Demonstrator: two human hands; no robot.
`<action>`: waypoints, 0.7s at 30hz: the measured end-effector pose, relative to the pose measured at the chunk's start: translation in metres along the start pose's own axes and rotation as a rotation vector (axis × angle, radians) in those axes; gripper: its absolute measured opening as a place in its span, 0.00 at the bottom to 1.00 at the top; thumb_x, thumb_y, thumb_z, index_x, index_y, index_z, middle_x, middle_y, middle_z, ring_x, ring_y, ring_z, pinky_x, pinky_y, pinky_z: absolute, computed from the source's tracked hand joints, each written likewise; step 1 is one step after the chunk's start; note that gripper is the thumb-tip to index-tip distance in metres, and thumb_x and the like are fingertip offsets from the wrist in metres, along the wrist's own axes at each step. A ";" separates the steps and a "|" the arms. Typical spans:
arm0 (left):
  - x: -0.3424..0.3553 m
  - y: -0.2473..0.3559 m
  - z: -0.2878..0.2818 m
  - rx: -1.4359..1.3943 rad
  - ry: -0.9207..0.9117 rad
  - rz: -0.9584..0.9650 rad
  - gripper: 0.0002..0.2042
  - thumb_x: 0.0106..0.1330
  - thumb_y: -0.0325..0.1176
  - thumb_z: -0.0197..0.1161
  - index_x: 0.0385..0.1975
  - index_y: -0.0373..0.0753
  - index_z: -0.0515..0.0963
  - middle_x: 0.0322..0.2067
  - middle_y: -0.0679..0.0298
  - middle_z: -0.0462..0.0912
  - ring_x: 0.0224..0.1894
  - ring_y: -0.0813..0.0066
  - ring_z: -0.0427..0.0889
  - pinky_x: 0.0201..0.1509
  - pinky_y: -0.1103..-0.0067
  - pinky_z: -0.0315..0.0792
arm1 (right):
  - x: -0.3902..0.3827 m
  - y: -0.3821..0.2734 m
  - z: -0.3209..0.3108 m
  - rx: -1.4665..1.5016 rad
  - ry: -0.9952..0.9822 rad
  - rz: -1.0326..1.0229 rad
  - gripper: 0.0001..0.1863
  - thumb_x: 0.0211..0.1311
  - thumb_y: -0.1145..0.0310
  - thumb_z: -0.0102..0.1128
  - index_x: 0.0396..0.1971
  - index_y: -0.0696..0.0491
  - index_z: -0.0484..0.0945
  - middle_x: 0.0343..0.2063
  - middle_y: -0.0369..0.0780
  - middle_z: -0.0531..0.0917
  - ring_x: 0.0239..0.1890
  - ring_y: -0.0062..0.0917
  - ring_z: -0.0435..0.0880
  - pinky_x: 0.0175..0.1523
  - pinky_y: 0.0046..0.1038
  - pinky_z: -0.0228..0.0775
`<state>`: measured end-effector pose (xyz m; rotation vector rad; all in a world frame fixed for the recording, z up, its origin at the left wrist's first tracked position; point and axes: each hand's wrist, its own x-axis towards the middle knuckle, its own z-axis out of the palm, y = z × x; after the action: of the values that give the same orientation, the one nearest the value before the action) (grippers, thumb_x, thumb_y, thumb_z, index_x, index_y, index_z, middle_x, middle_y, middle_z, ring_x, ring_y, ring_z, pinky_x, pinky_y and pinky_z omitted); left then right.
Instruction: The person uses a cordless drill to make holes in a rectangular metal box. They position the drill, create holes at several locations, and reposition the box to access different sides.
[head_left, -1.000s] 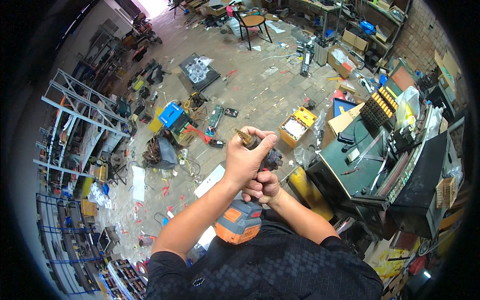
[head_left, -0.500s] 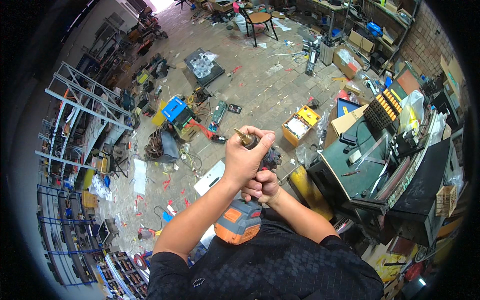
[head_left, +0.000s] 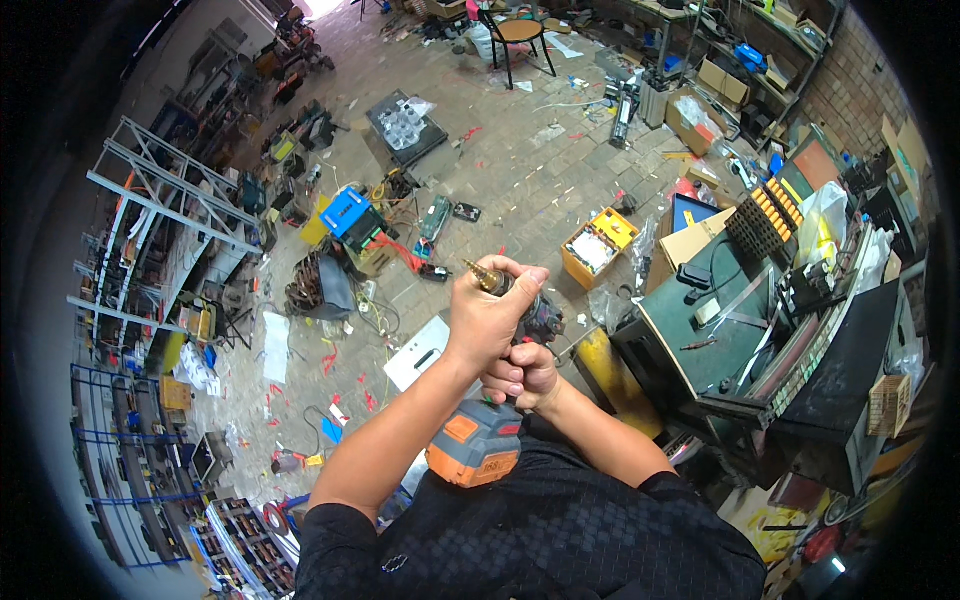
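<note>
Wide, cluttered workshop. Grey-brown brick-paved floor (head_left: 520, 185), strewn with red scraps (head_left: 329, 361) and other litter. Bare brick wall (head_left: 872, 75) at upper right, beside metal shelving (head_left: 692, 45) holding cardboard boxes (head_left: 724, 82). Pale wall (head_left: 228, 45) at upper left. Bright pinkish-white light (head_left: 318, 8) at top edge, left of centre. Round-seated chair (head_left: 519, 32) with black legs near top centre. Green-topped workbench (head_left: 655, 312) at right. Grey metal rack (head_left: 174, 213) at left; blue-railed shelving (head_left: 130, 437) below.
</note>
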<state>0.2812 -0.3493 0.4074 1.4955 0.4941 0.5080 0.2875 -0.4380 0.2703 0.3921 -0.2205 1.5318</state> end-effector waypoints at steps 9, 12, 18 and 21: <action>0.000 -0.020 -0.032 -0.034 -0.011 -0.119 0.12 0.65 0.31 0.73 0.44 0.36 0.81 0.48 0.59 0.87 0.45 0.79 0.83 0.53 0.77 0.78 | -0.001 0.003 -0.009 -0.044 0.217 0.031 0.12 0.63 0.59 0.64 0.41 0.48 0.78 0.19 0.29 0.68 0.21 0.21 0.72 0.38 0.34 0.78; -0.008 -0.032 -0.068 -0.069 -0.028 -0.160 0.28 0.63 0.40 0.77 0.59 0.36 0.75 0.55 0.60 0.81 0.53 0.76 0.80 0.59 0.76 0.75 | 0.008 -0.001 -0.004 -0.185 0.327 0.022 0.16 0.61 0.58 0.66 0.45 0.49 0.78 0.19 0.31 0.67 0.20 0.21 0.71 0.37 0.35 0.78; -0.054 -0.153 -0.218 -0.032 0.241 -0.448 0.26 0.75 0.51 0.61 0.62 0.38 0.73 0.57 0.61 0.81 0.60 0.71 0.78 0.61 0.72 0.72 | 0.041 -0.007 0.005 -0.708 0.731 -0.009 0.17 0.59 0.60 0.69 0.45 0.51 0.78 0.20 0.30 0.67 0.20 0.20 0.70 0.35 0.32 0.75; -0.101 -0.241 -0.300 0.148 0.476 -0.619 0.24 0.74 0.49 0.61 0.58 0.35 0.75 0.53 0.60 0.83 0.55 0.70 0.80 0.57 0.72 0.73 | 0.062 -0.003 -0.020 -1.062 0.874 0.049 0.11 0.62 0.68 0.67 0.41 0.54 0.78 0.22 0.33 0.74 0.20 0.20 0.73 0.34 0.31 0.76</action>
<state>0.0241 -0.1728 0.1605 1.2634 1.3398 0.3319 0.2909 -0.3735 0.2752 -1.1031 -0.3082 1.2930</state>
